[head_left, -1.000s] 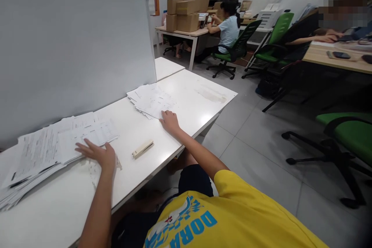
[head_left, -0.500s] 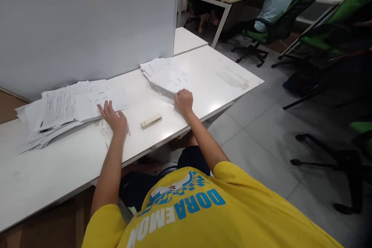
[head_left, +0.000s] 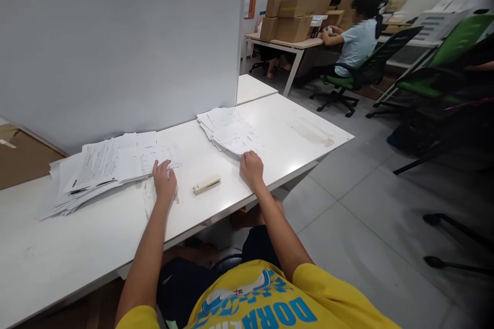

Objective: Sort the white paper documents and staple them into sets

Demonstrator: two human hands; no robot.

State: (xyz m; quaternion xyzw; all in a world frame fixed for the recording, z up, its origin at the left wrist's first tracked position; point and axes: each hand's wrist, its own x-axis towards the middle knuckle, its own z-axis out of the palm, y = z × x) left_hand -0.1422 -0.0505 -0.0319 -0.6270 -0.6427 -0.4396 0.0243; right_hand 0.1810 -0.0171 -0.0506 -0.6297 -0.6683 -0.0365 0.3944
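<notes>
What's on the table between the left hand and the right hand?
In the head view, a cream stapler lies on the white table between the left hand and the right hand, touching neither.

A white worktop [head_left: 77,247], brownish smudges [head_left: 313,131] toward its right corner, cream stapler [head_left: 207,184] nearer the front edge, black-printed white papers [head_left: 129,157] behind, yellow shirt [head_left: 339,288] lettered blue!
</notes>
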